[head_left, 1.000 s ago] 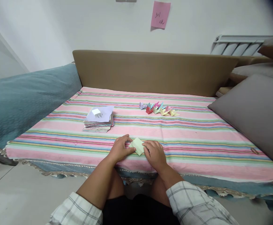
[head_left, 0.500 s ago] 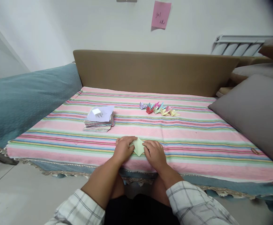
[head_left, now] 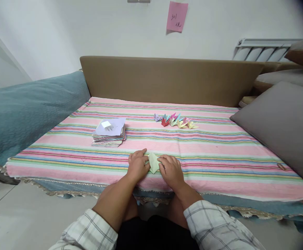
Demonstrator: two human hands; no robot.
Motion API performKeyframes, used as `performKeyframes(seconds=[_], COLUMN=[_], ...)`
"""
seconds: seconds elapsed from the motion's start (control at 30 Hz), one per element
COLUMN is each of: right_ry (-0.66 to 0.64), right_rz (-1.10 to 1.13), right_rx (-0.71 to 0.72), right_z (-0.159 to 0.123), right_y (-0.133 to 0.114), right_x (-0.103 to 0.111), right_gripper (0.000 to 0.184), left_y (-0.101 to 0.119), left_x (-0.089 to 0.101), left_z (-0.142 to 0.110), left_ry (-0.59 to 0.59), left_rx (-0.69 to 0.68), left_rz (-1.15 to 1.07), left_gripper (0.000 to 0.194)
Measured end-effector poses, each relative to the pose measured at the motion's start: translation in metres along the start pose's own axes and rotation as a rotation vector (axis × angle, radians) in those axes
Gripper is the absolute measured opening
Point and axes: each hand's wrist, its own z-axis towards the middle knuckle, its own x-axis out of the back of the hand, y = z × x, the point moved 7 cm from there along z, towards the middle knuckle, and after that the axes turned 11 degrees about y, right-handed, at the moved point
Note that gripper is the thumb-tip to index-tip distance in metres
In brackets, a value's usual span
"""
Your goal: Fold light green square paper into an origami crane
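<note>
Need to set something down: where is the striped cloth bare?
The striped cloth is bare between the paper stack and folded paper cranes, and rightward from those to the grey cushion. Crowded: where left hand and right hand flank the green paper.

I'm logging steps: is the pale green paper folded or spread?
Folded: between left hand and right hand, the pale green paper shows a narrow, pointed outline, not a full square.

The folded paper [head_left: 154, 164] is pale green, on a cloth [head_left: 205, 147] striped pink, white, green, yellow and blue. Far off, paper cranes [head_left: 173, 121] show lilac, blue, magenta, red, green, pink and yellow. White sleeves [head_left: 94, 227] bear dark checks; the right cushion [head_left: 281, 121] is grey, the far backrest [head_left: 167, 81] brown.
</note>
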Motion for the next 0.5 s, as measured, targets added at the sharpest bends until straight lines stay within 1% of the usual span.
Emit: performKeyframes(seconds=[0.1,0.33,0.5], right_ry=[-0.002,-0.014,-0.025], right_rz=[-0.016,-0.041,-0.054], right_rx=[-0.010,-0.010,0.000], right_z=[0.0001,-0.0002,-0.0007], right_y=[0.0005,0.0012,0.0019], right_x=[-0.0004,-0.0010,-0.0031], right_gripper=[0.022,0.022,0.021], left_y=[0.0026,0.0081,0.0103], left_x=[-0.0004,-0.0045,-0.0070], left_z=[-0.0009,-0.0033,0.0030], left_ry=[-0.013,-0.018,-0.038], left_rx=[0.002,-0.040,-0.046], left_rz=[-0.012,-0.016,-0.096], left_gripper=[0.026,0.023,0.022])
